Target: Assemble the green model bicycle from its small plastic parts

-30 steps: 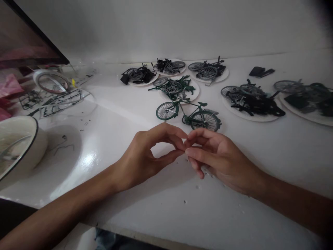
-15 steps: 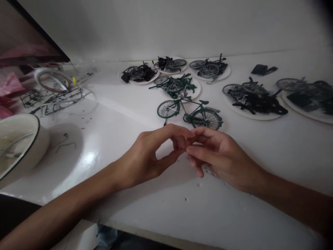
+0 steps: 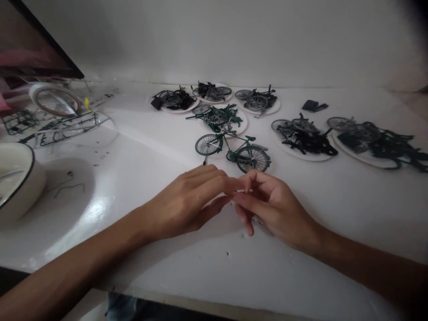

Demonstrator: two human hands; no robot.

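Note:
My left hand (image 3: 197, 196) and my right hand (image 3: 270, 205) meet fingertip to fingertip over the white table (image 3: 207, 272). Both pinch at something very small between them; the fingers hide most of it, and I cannot tell its kind. Just beyond the fingers a green model bicycle (image 3: 230, 147) lies on its side on the tabletop. Behind it, a white plate (image 3: 242, 125) holds green bicycle parts (image 3: 219, 117).
More plates of dark bicycle parts (image 3: 302, 133) stand along the back and right. On the left are a white enamel bowl (image 3: 25, 187), a roll of tape (image 3: 55, 100), plastic part frames (image 3: 68, 129) and a monitor (image 3: 36, 44). A black piece (image 3: 310, 105) lies back right.
The view has shifted, showing more at the right. My left fingers have closed in and now lie more over the right fingertips; both hands still pinch together.

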